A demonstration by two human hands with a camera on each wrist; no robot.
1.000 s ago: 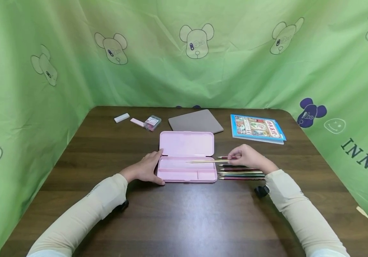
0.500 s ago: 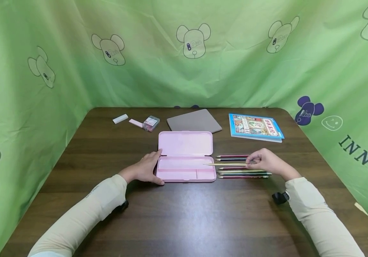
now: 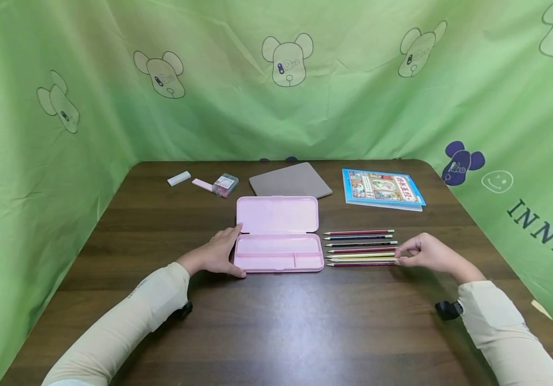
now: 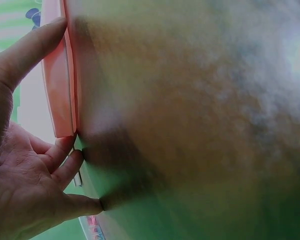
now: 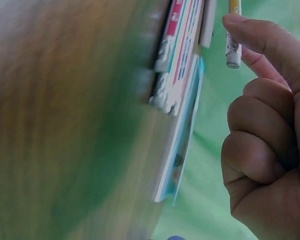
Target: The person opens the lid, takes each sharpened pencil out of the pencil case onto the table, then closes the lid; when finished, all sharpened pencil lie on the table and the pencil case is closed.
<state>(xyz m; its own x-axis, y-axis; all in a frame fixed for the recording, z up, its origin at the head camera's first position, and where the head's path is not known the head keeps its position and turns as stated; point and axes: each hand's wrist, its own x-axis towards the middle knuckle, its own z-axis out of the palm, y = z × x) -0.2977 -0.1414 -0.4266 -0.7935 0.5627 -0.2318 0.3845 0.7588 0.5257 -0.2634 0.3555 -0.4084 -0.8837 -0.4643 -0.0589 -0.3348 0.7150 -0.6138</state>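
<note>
My left hand [image 3: 215,252] is spread against the left end of an open pink pencil case [image 3: 277,214]. In the left wrist view its thumb [image 4: 42,40] lies straight against the case's front side, while the other fingers reach past its end. My right hand [image 3: 426,253] pinches a yellow pencil [image 5: 233,52] near its back end between thumb and index finger, the other fingers curled into the palm. That pencil is level, among several dark and red pencils [image 3: 359,232] lying in parallel right of the case, tips toward it. The case's compartments hold nothing.
Behind the case lies a flat grey laptop-like slab [image 3: 291,181]. A blue-edged picture book [image 3: 383,188] is at the back right. A white block [image 3: 179,178], a pink strip [image 3: 202,184] and a small clear box [image 3: 225,184] are at the back left.
My right hand has carried the yellow pencil right and toward me, from over the case down into the row of pencils. My left hand has stayed at the case.
</note>
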